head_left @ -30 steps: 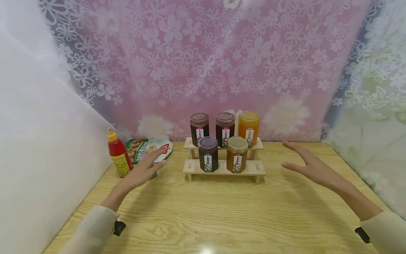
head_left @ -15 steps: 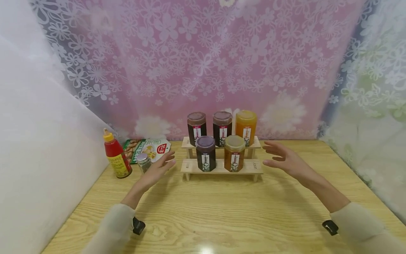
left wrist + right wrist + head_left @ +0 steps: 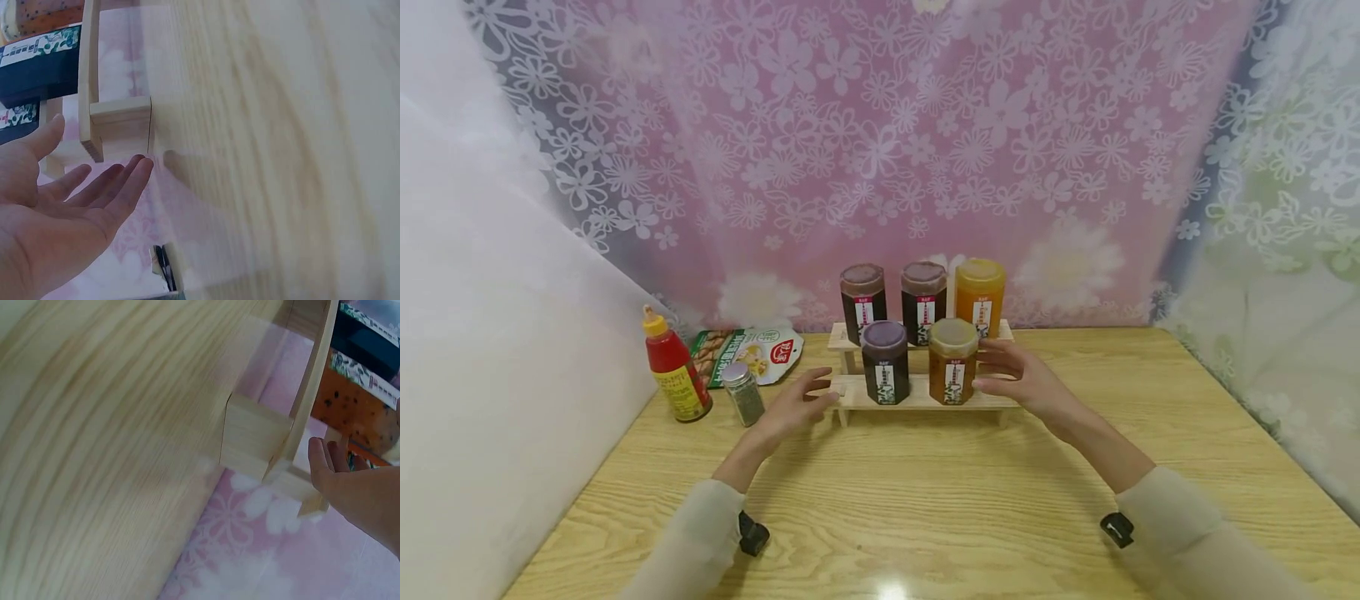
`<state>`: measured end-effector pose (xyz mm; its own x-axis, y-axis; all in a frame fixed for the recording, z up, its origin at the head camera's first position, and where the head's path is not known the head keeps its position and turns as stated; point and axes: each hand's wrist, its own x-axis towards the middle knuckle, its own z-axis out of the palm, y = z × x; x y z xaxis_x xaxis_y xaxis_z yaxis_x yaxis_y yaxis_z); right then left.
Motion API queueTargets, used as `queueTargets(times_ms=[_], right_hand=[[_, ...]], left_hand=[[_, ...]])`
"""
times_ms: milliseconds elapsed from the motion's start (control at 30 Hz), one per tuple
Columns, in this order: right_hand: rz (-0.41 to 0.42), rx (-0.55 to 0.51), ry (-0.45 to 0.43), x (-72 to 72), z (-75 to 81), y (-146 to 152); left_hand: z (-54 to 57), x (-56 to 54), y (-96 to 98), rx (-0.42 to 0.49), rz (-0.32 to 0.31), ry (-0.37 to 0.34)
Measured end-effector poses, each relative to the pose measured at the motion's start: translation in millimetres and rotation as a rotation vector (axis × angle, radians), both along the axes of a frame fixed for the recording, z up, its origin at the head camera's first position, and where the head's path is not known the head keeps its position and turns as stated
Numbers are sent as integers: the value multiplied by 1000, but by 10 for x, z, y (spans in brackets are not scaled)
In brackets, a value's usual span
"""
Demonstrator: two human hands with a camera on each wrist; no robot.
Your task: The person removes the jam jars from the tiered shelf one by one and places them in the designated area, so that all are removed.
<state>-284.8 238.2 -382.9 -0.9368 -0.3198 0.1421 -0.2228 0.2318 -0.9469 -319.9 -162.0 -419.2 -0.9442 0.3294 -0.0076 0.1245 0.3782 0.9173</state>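
A two-step wooden rack [image 3: 925, 400] holds several hexagonal jars. On its lower step stand a purple-lidded dark jar [image 3: 885, 367] and an amber jar [image 3: 952, 367]. Two dark jars [image 3: 862, 300] and a yellow-orange jar [image 3: 980, 300] occupy the upper step. My left hand [image 3: 793, 408], fingers spread, is at the rack's left end; in the left wrist view its fingertips [image 3: 142, 167] come close to the rack's leg. With thumb and fingers extended, my right hand [image 3: 1033, 387] is beside the amber jar's right side. Whether it touches the jar cannot be told.
Left of the rack are a red squeeze bottle [image 3: 677, 371] with a yellow cap, a small glass shaker [image 3: 743, 396] and a green-and-white food packet [image 3: 767, 354] lying flat. A pink floral curtain [image 3: 850, 167] hangs behind the wooden table [image 3: 865, 517]; a white sheet [image 3: 490, 333] borders the left.
Both hands have moved inward to the rack, the left hand rightward and the right hand leftward to the amber jar. The shaker, earlier behind the left hand, is now uncovered. The jars stay put.
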Motion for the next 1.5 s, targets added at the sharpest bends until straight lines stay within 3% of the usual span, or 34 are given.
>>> queueTargets(times_ms=[133, 433, 867, 1167, 1500], right_hand=[[-21, -2, -31, -28, -15, -110], [-107, 11, -39, -97, -57, -312], [-251, 90, 4, -69, -111, -563], [-317, 156, 53, -33, -69, -563], [-338, 152, 61, 101, -75, -430]], left_hand=[[-47, -29, 52, 17, 10, -13], [-83, -61, 140, -37, 45, 18], [-97, -73, 159, -51, 70, 20], [-25, -67, 196, -92, 38, 59], [-46, -85, 179, -94, 44, 56]])
